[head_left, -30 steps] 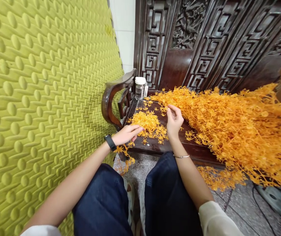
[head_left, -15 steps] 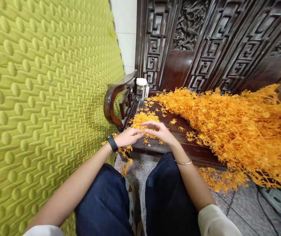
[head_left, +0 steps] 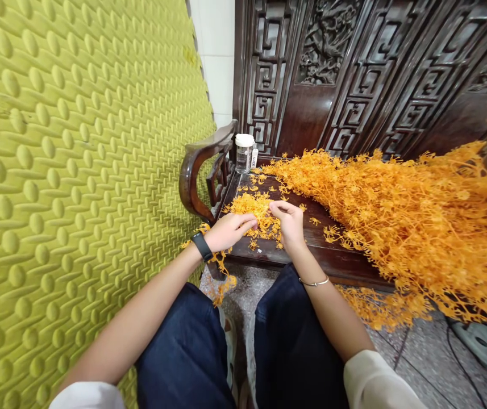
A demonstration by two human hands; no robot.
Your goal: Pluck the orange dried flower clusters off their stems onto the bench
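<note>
My left hand (head_left: pixel 231 230), with a dark band on its wrist, is closed with fingers bent over the front of the wooden bench seat. An orange plastic flower spray (head_left: pixel 225 278) trails below this hand and wrist; its held part is hidden by the hand. To the right, my right hand (head_left: pixel 292 224) has thumb and fingertips pinched together; what lies between them is too small to make out. Both hands are over a pile of loose orange plastic florets (head_left: pixel 247 203), slightly apart from each other.
A large bundle of orange plastic sprays (head_left: pixel 396 221) covers the bench's right side. A clear jar with a white lid (head_left: pixel 244 153) stands at the back left by the curved armrest (head_left: pixel 190 182). Stray florets dot the seat (head_left: pixel 332 253). A yellow-green textured mat (head_left: pixel 98 170) rises at left.
My hands, close together before, have moved apart. The right hand has shifted right and its fingers have come to a pinch. The hanging orange spray has swung slightly right with the left hand.
</note>
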